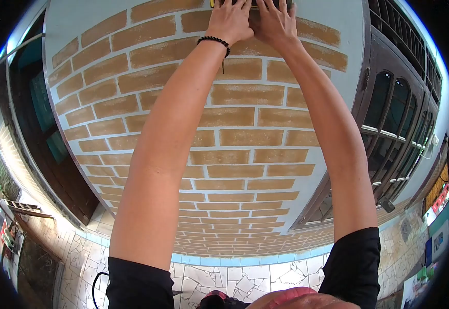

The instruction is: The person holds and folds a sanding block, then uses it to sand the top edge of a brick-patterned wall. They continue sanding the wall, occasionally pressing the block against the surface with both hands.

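Observation:
Both arms reach up along a wall painted with tan brick shapes [251, 137] and pale joint lines. My left hand [230, 23], with a black beaded bracelet [215, 40] at its wrist, lies flat at the top of the view, fingers stretched upward. Beside it, my right hand [277, 23] also lies flat with fingers spread. Under the fingers of both hands is a dark flat thing [256, 3] against the wall, with a bit of yellow at its left side. Its kind cannot be made out, since the hands and the upper frame edge hide most of it.
A dark door [54, 154] stands left of the wall. On the right is a brown-framed window [389, 110] with metal bars. Below lies a floor of pale broken tiles [245, 275]. Various items line the far left and the lower right.

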Demonstrator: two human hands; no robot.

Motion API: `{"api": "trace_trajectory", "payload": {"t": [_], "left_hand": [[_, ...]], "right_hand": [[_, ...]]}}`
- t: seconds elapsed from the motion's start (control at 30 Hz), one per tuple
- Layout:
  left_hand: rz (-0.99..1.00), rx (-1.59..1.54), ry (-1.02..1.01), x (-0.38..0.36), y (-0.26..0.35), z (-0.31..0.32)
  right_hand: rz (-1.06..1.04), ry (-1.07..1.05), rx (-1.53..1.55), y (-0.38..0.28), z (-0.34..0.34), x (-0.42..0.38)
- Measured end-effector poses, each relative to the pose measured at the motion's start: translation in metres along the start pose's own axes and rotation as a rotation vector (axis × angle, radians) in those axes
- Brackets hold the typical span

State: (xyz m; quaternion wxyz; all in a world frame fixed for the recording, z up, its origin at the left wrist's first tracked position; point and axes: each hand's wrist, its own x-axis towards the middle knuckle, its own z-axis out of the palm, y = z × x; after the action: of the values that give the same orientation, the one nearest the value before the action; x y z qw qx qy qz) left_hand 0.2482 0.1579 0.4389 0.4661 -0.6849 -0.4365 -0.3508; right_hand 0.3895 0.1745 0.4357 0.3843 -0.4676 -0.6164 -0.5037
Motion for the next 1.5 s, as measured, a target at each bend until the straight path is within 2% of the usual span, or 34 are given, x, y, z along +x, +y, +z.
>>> {"api": "trace_trajectory", "payload": {"t": [0.07, 0.17, 0.27, 0.47, 0.57, 0.77, 0.87, 0.97, 1.1, 1.3, 1.5], "left_hand": [[0.033, -0.043, -0.046, -0.002, -0.007, -0.007], [0.073, -0.033, 0.025, 0.006, -0.017, 0.006], [0.001, -0.042, -0.024, 0.007, -0.007, 0.003], [0.051, 0.017, 0.039, 0.001, -0.01, 0.009], [-0.022, -0.004, -0.066, 0.006, -0.001, -0.002], [0.028, -0.135, -0.068, 0.004, -0.017, -0.003], [-0.018, -0.15, -0.098, 0.006, -0.011, -0.008], [0.001, -0.087, -0.08, -0.003, -0.006, -0.007], [0.093, -0.106, -0.088, 0.006, -0.03, -0.002], [0.127, -0.09, -0.053, 0.001, -0.028, 0.006], [0.157, -0.113, -0.143, 0.013, -0.042, -0.006]], "right_hand": [[-0.084, 0.007, 0.035, 0.005, 0.0, -0.003], [-0.129, 0.022, 0.091, 0.018, -0.006, 0.002], [-0.077, -0.02, 0.024, 0.012, -0.007, 0.009], [-0.132, -0.019, 0.023, 0.014, -0.005, -0.001], [-0.1, -0.031, 0.031, 0.013, -0.004, 0.002], [-0.141, -0.052, 0.061, 0.024, -0.005, -0.005], [-0.1, -0.052, 0.038, 0.02, -0.002, 0.002], [-0.147, -0.064, 0.048, 0.024, -0.001, -0.004], [-0.231, -0.079, 0.131, 0.047, 0.0, 0.003], [-0.201, -0.075, 0.084, 0.04, 0.007, -0.002], [-0.222, -0.052, 0.092, 0.04, -0.001, 0.006]]}}
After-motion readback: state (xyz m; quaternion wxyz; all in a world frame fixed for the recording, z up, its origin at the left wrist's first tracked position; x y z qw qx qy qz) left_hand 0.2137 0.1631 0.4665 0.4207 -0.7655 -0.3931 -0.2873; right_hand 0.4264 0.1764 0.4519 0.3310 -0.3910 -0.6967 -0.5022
